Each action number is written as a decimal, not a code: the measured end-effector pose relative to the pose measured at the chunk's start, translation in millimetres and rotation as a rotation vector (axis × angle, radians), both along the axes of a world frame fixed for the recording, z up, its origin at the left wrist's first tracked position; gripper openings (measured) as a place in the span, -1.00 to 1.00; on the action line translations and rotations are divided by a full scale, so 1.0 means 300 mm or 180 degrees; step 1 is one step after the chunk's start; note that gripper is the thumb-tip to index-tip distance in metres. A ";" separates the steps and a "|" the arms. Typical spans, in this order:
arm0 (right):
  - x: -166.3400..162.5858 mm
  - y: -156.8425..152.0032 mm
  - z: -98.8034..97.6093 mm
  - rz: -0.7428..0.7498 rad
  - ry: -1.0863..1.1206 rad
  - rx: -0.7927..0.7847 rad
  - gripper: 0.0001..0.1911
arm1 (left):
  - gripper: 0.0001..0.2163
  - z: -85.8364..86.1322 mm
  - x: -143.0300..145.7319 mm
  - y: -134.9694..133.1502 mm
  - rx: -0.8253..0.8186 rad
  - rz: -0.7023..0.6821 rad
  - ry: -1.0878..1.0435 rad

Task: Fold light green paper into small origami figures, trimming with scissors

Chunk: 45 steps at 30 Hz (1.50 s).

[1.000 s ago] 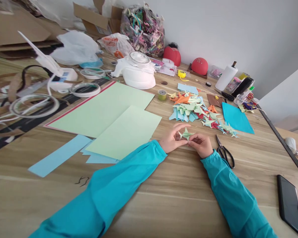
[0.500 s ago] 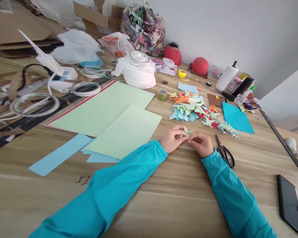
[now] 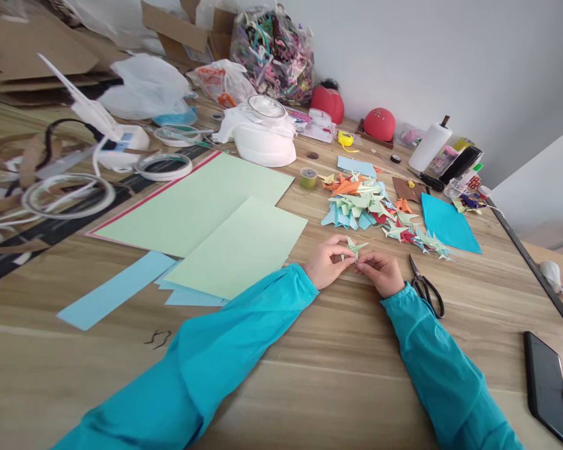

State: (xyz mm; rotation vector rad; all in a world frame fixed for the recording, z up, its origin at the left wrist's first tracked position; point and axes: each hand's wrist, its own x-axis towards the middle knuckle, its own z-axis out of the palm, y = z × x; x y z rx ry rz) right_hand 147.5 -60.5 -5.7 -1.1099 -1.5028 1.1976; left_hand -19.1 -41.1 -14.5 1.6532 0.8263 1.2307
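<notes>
A small light-green folded paper crane is pinched between the fingertips of my left hand. My right hand meets it from the other side, thumb and fingers closed at the crane's lower edge; what exactly those fingertips grip is partly hidden. Just beyond my hands lies a pile of folded paper cranes in green, blue, orange and red. Black-handled scissors rest beside my right wrist. Sheets of light-green paper and a blue paper strip lie to the left.
A spool of green thread stands near the pile. Farther right is a teal sheet, and a phone lies near the right edge. White tape rolls, a power adapter with cables and a white-wrapped bundle occupy the back left.
Both hands keep their grip around the crane with hardly any movement. The whole view has shifted very slightly.
</notes>
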 end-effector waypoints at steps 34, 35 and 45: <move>-0.010 -0.006 0.005 -0.0153 0.0170 0.0119 -0.81 | -0.92 -0.009 0.002 -0.001 0.0189 0.0089 0.0069; -0.011 -0.006 0.004 -0.0162 0.0168 0.0133 -0.81 | -0.92 -0.009 0.002 -0.001 0.0191 0.0092 0.0086; -0.018 -0.010 0.005 -0.0291 0.0170 0.0021 -0.80 | -0.93 -0.004 0.002 -0.003 0.0274 0.0176 0.0195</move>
